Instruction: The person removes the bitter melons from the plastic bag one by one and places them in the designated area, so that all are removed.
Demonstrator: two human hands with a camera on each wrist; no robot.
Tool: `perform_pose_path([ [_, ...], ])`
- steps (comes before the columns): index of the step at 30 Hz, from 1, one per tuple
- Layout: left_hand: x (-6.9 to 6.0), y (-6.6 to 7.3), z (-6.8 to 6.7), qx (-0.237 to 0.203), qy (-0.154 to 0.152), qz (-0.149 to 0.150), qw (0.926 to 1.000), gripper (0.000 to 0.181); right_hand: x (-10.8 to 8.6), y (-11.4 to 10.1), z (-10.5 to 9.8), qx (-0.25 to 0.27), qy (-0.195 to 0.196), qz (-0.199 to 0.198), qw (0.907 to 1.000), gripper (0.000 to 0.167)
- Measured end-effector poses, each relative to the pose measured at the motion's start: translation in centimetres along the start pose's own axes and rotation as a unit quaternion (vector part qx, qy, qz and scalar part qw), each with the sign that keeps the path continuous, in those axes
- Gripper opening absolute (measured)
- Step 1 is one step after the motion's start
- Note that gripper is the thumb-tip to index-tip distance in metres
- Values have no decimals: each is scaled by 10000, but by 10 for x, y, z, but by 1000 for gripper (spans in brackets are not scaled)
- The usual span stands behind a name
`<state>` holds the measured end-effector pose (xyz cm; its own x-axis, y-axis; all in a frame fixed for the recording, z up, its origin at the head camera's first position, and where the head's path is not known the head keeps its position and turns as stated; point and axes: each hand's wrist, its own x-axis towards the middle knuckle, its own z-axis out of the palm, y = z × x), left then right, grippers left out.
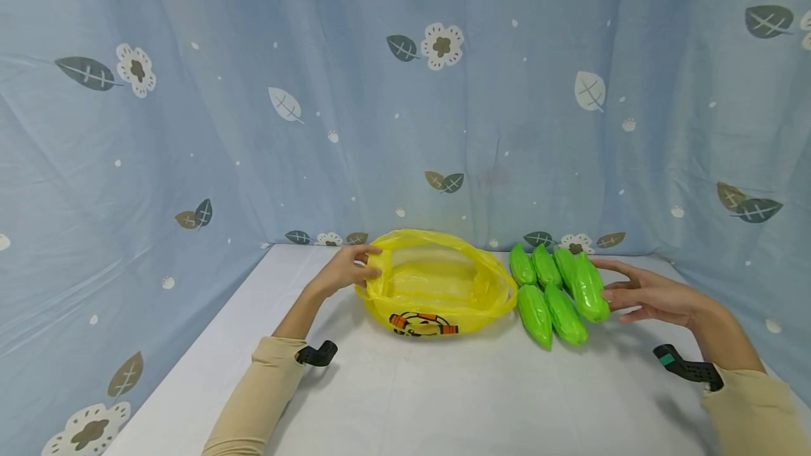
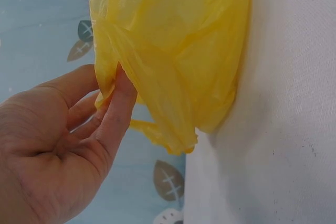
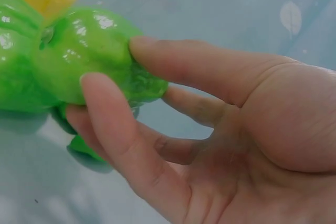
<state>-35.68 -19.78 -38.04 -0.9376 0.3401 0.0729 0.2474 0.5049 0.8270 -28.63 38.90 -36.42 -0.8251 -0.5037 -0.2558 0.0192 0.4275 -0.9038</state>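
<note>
A yellow plastic bag (image 1: 431, 305) with an orange-and-black print stands on the table, its mouth open upward. My left hand (image 1: 345, 269) pinches the left side of its rim; in the left wrist view, the bag's thin film (image 2: 173, 51) passes between the fingers and thumb. To the right of the bag, my right hand (image 1: 659, 298) holds a glossy green gourd-like vegetable (image 1: 589, 290) by its near right end. Fingers and thumb lie on either side of this vegetable (image 3: 79, 51) in the right wrist view. Several similar green vegetables (image 1: 535, 315) lie in two rows beside the bag.
A white-covered table (image 1: 469, 393) carries everything. Behind it and along both sides hangs a blue curtain (image 1: 355, 104) with leaf and flower prints. The nearest green vegetables almost touch the bag's right side.
</note>
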Motion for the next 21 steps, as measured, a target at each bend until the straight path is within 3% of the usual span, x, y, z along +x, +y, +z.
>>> perform_pose_path([
  [15,-2,4,-1,-52,-40,32,10000,51,0,13,-8,252,-520,335,9978,72],
  [21,-2,3,0,-30,-27,15,10000,51,0,18,-7,234,-487,494,9973,74],
])
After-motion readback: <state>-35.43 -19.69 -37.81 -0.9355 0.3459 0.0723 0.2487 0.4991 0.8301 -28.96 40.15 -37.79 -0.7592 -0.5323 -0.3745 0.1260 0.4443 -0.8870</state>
